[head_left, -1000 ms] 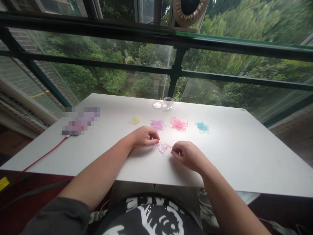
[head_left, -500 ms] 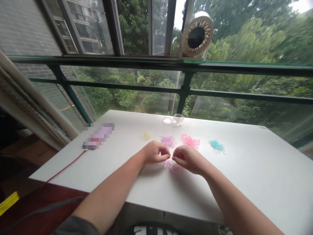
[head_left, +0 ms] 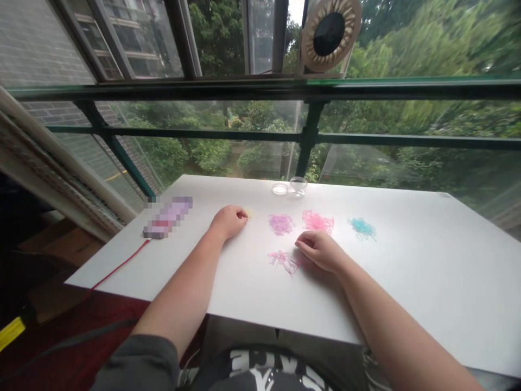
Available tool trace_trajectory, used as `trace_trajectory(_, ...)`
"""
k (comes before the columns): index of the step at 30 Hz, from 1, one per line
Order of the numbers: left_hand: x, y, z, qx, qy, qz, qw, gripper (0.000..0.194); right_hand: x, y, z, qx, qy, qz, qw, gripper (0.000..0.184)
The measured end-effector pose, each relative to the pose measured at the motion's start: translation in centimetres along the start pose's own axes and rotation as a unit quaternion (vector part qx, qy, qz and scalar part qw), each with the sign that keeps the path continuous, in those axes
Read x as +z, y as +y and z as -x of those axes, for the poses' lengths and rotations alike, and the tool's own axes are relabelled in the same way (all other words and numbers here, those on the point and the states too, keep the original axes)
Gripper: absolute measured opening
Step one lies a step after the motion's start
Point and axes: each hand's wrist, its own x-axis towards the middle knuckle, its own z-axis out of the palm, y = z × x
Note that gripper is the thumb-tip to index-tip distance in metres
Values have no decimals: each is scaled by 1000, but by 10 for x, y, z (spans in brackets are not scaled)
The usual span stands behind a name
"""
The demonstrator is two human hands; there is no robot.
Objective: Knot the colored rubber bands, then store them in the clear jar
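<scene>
Small rubber bands lie in colour piles on a white table [head_left: 407, 260]: yellow [head_left: 249, 213], purple [head_left: 281, 223], pink [head_left: 318, 221] and teal [head_left: 362, 227], with a mixed pink and purple heap [head_left: 283, 260] nearer me. My left hand [head_left: 228, 220] is curled, its fingertips pinched at the yellow pile; what they hold is too small to see. My right hand [head_left: 321, 251] rests closed beside the mixed heap, fingers curled, thumb side toward the pink pile.
A small clear jar [head_left: 298, 185] and its lid [head_left: 279, 189] stand at the table's far edge. A blurred purple object [head_left: 167, 216] with a red cable [head_left: 118, 267] lies at the left. Behind are a glass railing and a round fan [head_left: 329, 30].
My left hand has moved from the mixed heap out to the yellow pile. My right hand has drawn apart from it and stays by the heap. The camera has tilted up.
</scene>
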Motion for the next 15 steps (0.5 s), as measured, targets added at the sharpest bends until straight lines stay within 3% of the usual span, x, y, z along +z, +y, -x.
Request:
trace_trajectory(5,3,-1,-1,-12,7,0,1000,20,-1,-1,-1,-8,-9,15,1000,16)
trace_trajectory(10,3,9,1,78,39,68,994,22,-1,-3,1,-6,-18,1,1000,13)
trace_trajectory(12,2,19,6,125,-2,120,985,19,-2,-5,3,-7,-34,-9,999,11)
trace_trajectory(15,4,37,15,192,-114,174,959,16,-2,-7,4,-19,-46,-3,999,13)
